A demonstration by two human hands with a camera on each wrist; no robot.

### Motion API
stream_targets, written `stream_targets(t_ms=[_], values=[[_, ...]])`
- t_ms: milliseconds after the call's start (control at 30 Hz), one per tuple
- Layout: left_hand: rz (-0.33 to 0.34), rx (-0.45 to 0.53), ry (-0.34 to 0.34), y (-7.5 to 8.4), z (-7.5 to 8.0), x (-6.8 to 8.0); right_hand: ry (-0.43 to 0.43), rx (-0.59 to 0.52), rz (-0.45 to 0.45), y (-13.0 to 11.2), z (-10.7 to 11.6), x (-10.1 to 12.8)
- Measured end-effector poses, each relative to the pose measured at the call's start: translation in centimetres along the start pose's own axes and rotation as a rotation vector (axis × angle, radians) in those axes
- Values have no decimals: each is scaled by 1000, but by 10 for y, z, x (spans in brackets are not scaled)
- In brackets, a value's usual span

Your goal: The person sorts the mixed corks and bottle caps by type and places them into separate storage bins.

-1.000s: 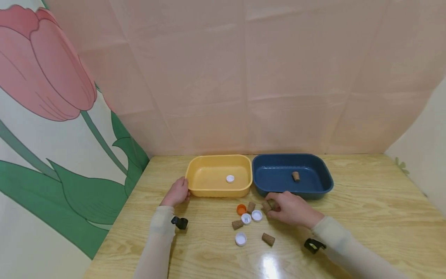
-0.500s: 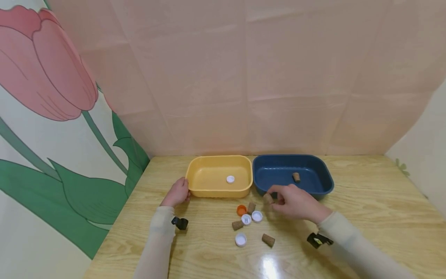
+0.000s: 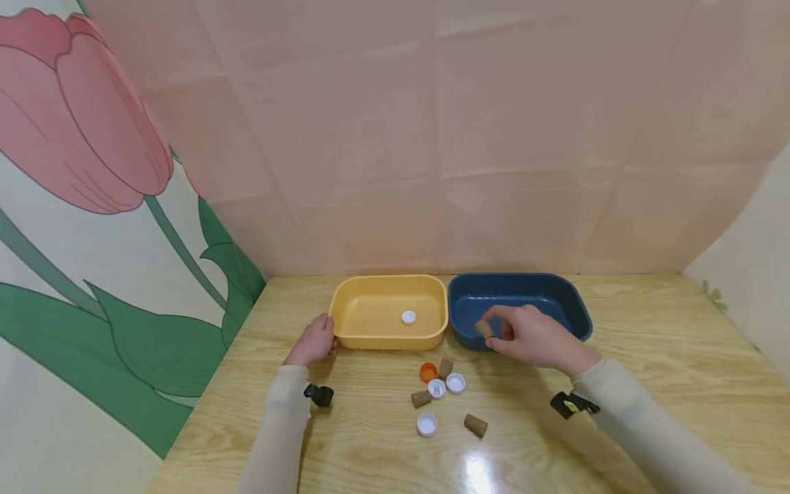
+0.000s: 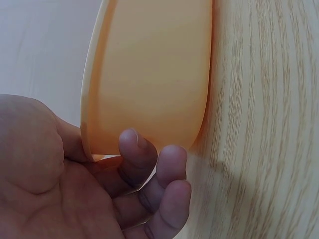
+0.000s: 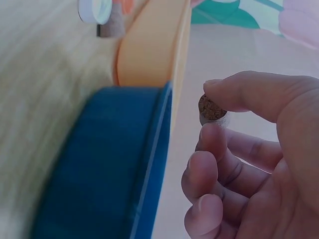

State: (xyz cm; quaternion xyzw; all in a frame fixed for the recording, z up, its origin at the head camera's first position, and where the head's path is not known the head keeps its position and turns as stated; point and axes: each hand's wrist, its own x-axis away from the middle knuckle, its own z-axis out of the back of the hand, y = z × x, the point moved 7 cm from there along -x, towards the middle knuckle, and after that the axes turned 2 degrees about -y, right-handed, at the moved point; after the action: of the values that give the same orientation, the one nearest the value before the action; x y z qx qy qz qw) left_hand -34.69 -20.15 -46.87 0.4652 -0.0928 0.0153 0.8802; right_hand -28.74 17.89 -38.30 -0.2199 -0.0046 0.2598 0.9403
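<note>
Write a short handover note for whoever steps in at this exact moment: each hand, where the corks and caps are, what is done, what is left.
Right hand: grip pinches a cork over the blue tray.
Left hand: curled round the yellow tray's corner, steadying it.
Done: one white cap lies in the yellow tray.
Left on the table: three corks, three white caps, one orange cap.
</note>
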Motion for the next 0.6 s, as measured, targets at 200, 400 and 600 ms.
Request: stream_targets(t_ms=[200, 400, 600], values=[[-5, 4, 1, 2, 0, 0, -7, -7, -31, 15, 19, -10], [-8, 0, 4, 3, 0, 1, -39, 1, -63, 35, 32, -25], [-12, 2, 7, 4, 0, 2, -107, -21, -93, 52, 34, -40]])
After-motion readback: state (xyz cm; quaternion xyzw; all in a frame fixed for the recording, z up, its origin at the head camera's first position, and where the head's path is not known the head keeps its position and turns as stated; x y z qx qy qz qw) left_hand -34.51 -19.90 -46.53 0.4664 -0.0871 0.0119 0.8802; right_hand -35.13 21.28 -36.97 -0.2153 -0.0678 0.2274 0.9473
